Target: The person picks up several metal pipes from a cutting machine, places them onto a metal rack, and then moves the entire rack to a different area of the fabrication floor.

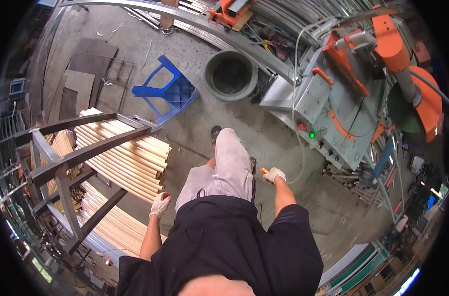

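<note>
My left hand (160, 204) wears a white glove with red at its fingertips. It hangs beside the cut ends of a stack of pale gold tubes (123, 155), and whether it touches them I cannot tell. Its fingers are mostly turned out of sight. My right hand (275, 175), also in a white glove, hangs out to the right, with an orange fingertip stretched forward and nothing plainly held. Close by it runs a thin pale hose (302, 153), which loops down from the grey saw machine (310, 106).
A dark metal rack (91, 150) holds the tubes at left. Ahead stand a blue plastic stool (172, 93) lying tipped and a round grey tub (229, 76). The machine carries orange guards (389, 44) and a lit green button (311, 134). Flat sheets (91, 64) lie at far left.
</note>
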Demonstrator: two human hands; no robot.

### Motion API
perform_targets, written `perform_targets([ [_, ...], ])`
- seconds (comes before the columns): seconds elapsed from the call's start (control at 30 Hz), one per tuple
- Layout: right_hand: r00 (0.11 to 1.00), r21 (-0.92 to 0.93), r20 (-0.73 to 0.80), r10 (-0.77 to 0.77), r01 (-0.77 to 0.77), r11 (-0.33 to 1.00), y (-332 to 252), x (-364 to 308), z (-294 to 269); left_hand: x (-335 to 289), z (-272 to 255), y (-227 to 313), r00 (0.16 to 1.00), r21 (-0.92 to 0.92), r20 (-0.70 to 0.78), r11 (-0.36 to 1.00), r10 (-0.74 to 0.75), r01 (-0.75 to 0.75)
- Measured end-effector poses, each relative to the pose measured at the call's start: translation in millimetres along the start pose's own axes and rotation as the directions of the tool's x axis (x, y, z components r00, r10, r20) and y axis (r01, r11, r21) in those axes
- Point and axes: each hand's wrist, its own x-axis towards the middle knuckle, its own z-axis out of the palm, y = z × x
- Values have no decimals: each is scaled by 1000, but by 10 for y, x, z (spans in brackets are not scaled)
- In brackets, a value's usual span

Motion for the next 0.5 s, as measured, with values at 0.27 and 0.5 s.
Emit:
perform_targets([
  [0.27,835,-43,-410,-368,385,922,-117,-43,-857,371,576,700,981,36,37,981,190,-191],
  [0.5,455,63,349,-819,861,505,-1188,-2444,-1302,1243,1123,1429,997,-672,-4,738,82,-63],
])
